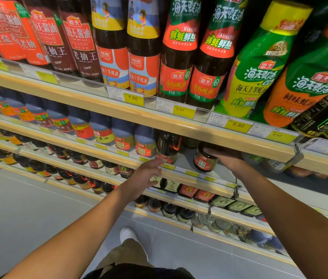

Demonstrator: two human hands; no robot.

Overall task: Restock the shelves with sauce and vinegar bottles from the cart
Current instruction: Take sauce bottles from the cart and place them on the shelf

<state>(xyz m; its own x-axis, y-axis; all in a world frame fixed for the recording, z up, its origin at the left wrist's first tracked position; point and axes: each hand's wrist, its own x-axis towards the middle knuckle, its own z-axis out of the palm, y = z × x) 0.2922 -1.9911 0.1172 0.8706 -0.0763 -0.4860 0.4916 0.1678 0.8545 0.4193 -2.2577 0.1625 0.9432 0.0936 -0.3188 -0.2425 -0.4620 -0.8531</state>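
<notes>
Right hand grips dark bottle on shelf; left hand open.

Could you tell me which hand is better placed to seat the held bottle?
Right, probably: the right hand grips the bottle; the left hand is open and holds nothing.

Yellow paper price tags reading 7.00, 9.90, 9.80 and 9.90 are running in a slanting row from left to right, each sitting just beside a white printed label. Lower down, two flat red cartons are lying side by side, with three flat dark green boxes lining up just to their right. The pale grey floor, crossed by thin seams, is stretching away below at the left.
</notes>
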